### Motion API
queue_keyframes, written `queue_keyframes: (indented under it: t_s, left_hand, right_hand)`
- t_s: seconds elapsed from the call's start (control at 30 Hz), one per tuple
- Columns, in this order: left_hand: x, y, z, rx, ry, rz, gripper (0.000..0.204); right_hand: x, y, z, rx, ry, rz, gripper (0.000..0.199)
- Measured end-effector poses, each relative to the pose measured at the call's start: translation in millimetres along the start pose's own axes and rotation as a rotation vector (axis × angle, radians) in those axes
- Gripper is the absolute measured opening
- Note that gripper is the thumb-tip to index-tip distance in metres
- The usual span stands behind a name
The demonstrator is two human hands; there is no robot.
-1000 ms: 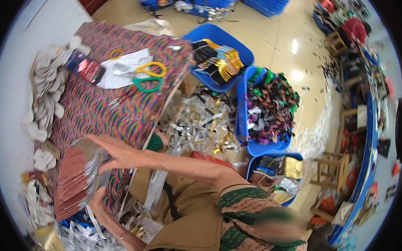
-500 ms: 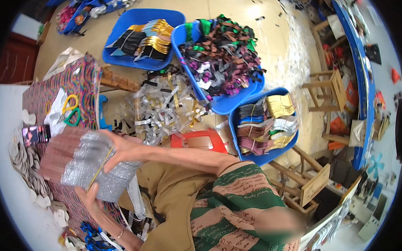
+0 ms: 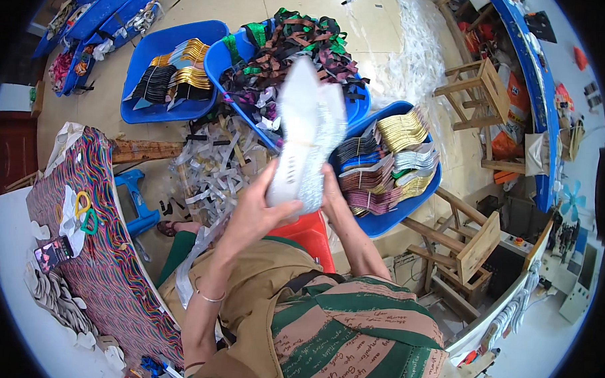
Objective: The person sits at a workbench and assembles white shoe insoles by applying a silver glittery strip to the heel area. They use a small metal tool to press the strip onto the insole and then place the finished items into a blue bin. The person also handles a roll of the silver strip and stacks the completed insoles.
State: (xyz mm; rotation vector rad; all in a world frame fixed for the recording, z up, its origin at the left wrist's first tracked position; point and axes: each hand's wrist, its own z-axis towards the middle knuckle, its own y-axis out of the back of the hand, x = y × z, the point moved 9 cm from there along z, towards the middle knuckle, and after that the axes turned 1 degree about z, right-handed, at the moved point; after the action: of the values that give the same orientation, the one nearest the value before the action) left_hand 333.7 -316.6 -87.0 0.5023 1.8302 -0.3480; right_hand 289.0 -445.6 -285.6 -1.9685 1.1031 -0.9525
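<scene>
Basically, L hand [image 3: 254, 209] & R hand [image 3: 333, 192] part-curled, both gripping a silvery stack [image 3: 310, 146], L at low end, R on right side; blue tub [image 3: 383, 224] nr R

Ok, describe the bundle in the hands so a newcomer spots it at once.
Find the nearest blue tub, holding gold, silver and dark stacks. Just left of it, the left hand and right hand hold a sole-shaped bundle. Its pale face beside glittery silver sets it apart from the stacks in the tub.
</scene>
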Motion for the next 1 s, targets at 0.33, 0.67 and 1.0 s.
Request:
queue_keyframes:
  t_s: [0.33, 0.67, 1.0]
  left_hand:
    - [11.6, 47.7, -23.2, -0.157, 0.093, -0.004, 0.046]
    - [15.1, 114.6, -55.8, -0.324, 0.142, 0.085, 0.037]
    - [14.4, 102.6, -43.0, -0.320, 0.152, 0.057, 0.036]
  right_hand:
    - [144.8, 140.9, -50.6, -0.291, 0.599, 0.223, 0.057]
    - [158.3, 266.2, -135.5, -0.499, 0.767, 0.308, 0.066]
    - [109.8, 279.2, -122.1, -0.581, 0.638, 0.354, 0.071]
